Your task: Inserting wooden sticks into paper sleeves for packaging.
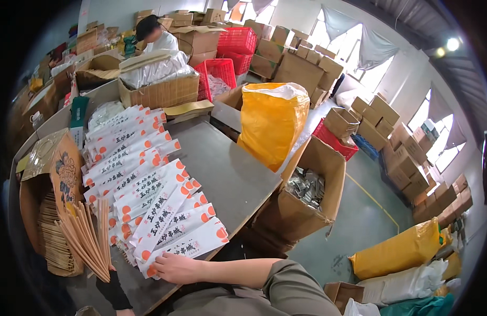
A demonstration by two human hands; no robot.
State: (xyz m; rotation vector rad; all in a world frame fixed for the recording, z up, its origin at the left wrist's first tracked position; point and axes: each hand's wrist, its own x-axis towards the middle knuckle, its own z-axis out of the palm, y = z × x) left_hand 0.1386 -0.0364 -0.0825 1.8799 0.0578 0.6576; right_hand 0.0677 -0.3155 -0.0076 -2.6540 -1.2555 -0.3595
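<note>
My left hand (112,288), dark-covered with bare skin below, is closed round the lower ends of a fanned bunch of wooden chopsticks (85,237). Its fingers are mostly hidden. With bent fingers, my right hand (176,268) grips the near edge of a white paper chopstick sleeve (198,244), the closest in the pile. Several more printed sleeves (148,184) with orange dots overlap in rows across the grey table (227,168). Left of them stands an open cardboard box (64,168), with many chopsticks (52,231) stacked inside.
Right of the table stand a carton of silvery packets (307,189) and a yellow sack (272,124). A box of clear plastic bags (159,87) sits at the table's far end. Beyond it, a person (156,37) bends over. Yellow and white sacks (396,250) lie lower right.
</note>
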